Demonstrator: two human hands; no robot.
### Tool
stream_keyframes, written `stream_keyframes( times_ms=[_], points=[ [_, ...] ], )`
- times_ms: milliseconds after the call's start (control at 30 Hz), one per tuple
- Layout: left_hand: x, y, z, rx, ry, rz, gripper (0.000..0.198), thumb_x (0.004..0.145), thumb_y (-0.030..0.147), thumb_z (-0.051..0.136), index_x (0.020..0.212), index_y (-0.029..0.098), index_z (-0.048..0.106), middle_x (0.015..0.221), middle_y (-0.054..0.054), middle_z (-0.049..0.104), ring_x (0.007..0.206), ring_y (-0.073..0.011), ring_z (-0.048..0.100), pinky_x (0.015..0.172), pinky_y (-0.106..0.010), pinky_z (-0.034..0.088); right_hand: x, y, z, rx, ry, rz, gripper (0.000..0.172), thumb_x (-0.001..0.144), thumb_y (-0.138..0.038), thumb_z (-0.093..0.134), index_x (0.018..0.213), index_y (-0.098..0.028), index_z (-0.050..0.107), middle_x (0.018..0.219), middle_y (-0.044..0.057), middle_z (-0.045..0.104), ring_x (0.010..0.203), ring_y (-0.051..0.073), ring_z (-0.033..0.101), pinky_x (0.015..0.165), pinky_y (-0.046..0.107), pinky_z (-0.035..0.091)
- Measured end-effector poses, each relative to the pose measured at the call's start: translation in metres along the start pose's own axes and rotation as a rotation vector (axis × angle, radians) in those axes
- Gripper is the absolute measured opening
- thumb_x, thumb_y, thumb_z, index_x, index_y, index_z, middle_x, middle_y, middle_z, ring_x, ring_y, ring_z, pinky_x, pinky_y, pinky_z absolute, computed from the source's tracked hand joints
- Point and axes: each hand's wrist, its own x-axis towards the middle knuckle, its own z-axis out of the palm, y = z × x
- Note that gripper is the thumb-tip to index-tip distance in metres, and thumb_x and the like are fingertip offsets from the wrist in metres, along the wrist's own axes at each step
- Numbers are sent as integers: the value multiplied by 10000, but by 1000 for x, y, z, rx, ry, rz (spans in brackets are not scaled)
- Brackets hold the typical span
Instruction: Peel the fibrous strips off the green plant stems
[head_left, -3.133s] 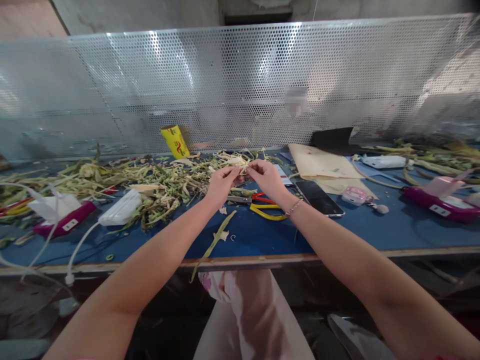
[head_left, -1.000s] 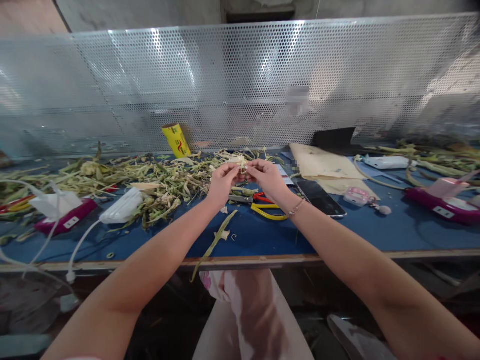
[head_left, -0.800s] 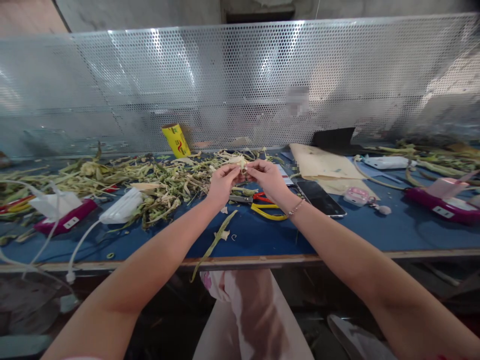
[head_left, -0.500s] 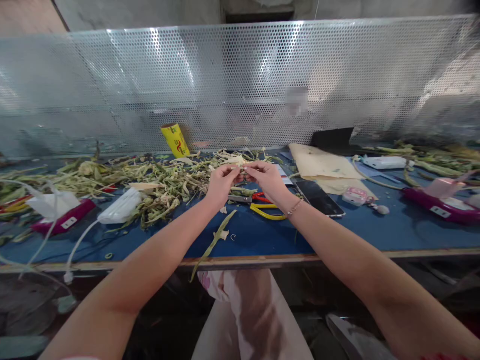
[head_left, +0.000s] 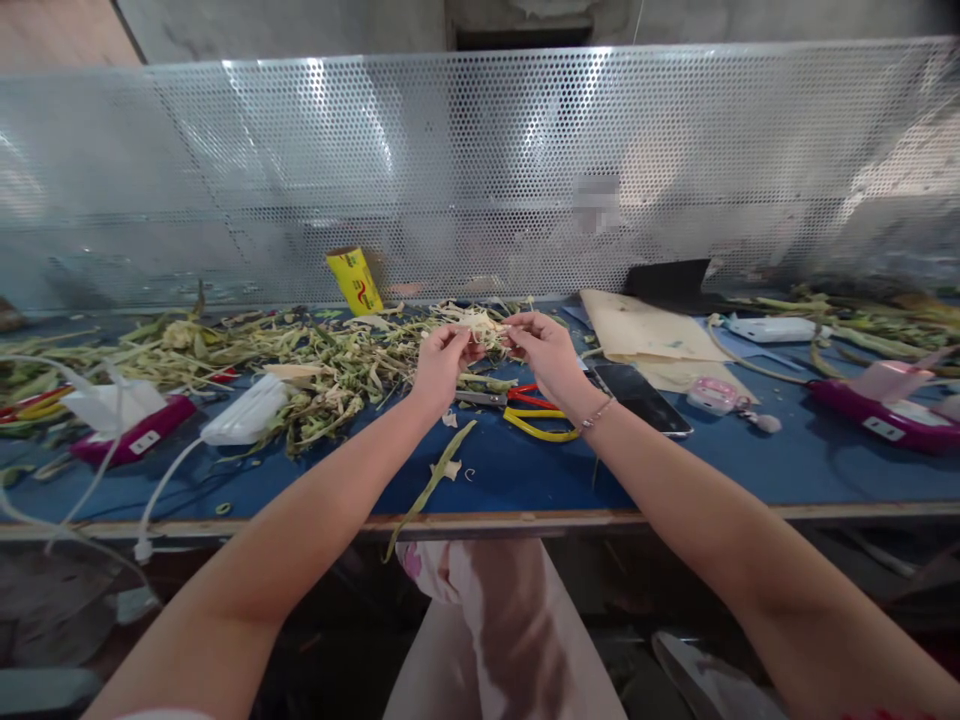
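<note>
My left hand [head_left: 441, 362] and my right hand [head_left: 550, 355] are held up over the blue table [head_left: 675, 470], fingertips pinched. Between them is a small pale plant piece [head_left: 486, 328], gripped from both sides; the hands are slightly apart. Behind and to the left lies a heap of green and pale stalks and husks [head_left: 300, 360]. Under my right wrist rest red-and-yellow-handled pliers [head_left: 532, 412]. A long green strip [head_left: 431, 485] hangs over the table's front edge.
A black phone [head_left: 637, 397] and brown paper [head_left: 645, 330] lie to the right, with a small pink case [head_left: 709, 393] and a magenta device [head_left: 885, 405]. On the left are a white mask [head_left: 244, 415], another magenta device [head_left: 127, 435], cables. A yellow box [head_left: 355, 282] leans on the perforated metal screen [head_left: 480, 170].
My hands have drawn a little apart, the right one shifting right, with the pale piece stretched between the fingertips. The view has tipped slightly.
</note>
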Motion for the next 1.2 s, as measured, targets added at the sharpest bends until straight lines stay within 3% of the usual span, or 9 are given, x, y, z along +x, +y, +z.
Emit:
stream_keyframes(
  times_ms=[233, 367, 500, 733, 1033, 1200],
  points=[
    [-2, 3, 0, -19, -71, -32, 50, 650, 117, 530, 683, 140, 559, 626, 8, 589, 596, -95, 576, 684, -288, 490, -4, 2, 7, -85, -123, 45, 296, 599, -250, 660, 848, -203, 506, 748, -19, 579, 664, 94, 543, 578, 235, 457],
    [-3, 2, 0, 5, -104, -53, 146, 581, 64, 560, 712, 129, 558, 669, 5, 599, 633, -99, 590, 740, -312, 489, -4, 3, 7, -150, -121, 2, 217, 632, -267, 616, 801, -199, 499, 700, -23, 564, 645, 99, 530, 556, 235, 437],
    [-3, -1, 0, 95, -118, -78, 167, 574, 120, 639, 719, 130, 557, 639, 15, 587, 592, -92, 581, 710, -305, 492, -1, 5, 3, -202, -85, -57, 94, 668, -257, 550, 706, -193, 491, 655, -30, 522, 607, 91, 500, 529, 225, 417],
    [-3, -2, -2, 100, -141, -55, 257, 526, 186, 710, 710, 144, 535, 622, 47, 558, 560, -72, 561, 647, -258, 485, 1, 7, 5, -110, -49, -64, 110, 710, -310, 515, 737, -204, 498, 737, -11, 530, 627, 89, 495, 533, 218, 428],
    [-2, 2, 2, 74, -23, -88, 176, 657, 254, 624, 687, 167, 474, 614, 40, 544, 553, -91, 563, 671, -307, 505, -2, 1, 4, -44, -75, -2, 205, 723, -405, 532, 752, -202, 529, 676, -21, 506, 603, 86, 487, 506, 207, 399],
    [-2, 3, 1, 65, -32, -32, 173, 634, 208, 643, 709, 158, 495, 665, 29, 549, 579, -82, 564, 698, -308, 503, -2, 2, 4, -33, -144, 5, 214, 666, -362, 590, 793, -212, 505, 602, -54, 484, 513, 75, 460, 487, 223, 377]
  ],
)
